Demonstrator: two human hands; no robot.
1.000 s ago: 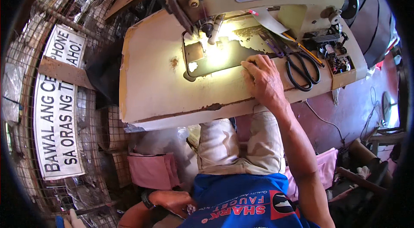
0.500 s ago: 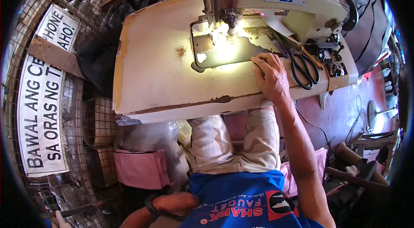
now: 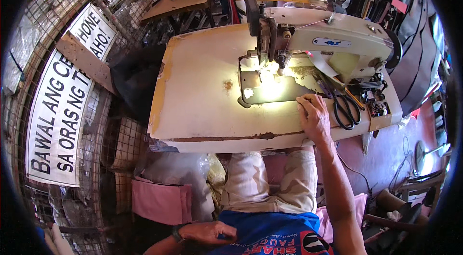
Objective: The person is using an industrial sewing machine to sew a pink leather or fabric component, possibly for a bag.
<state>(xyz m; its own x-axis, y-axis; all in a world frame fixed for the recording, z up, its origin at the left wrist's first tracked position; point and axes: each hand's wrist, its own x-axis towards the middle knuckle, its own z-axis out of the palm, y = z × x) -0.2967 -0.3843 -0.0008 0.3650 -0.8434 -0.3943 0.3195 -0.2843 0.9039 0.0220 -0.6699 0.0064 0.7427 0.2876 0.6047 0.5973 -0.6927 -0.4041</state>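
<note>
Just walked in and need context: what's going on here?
A person sits at a beige metal sewing machine with its needle area brightly lit. The right hand rests on the worn cream tabletop, fingers bent, left of the black-handled scissors. The left hand is low, in front of the blue printed shirt; whether either hand holds anything is unclear. Folded pink cloth lies below the tabletop, to the left.

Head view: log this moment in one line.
left hand: by blue shirt | right hand: on sewing table, beside black-handled scissors | sewing machine: needle area lit
</note>
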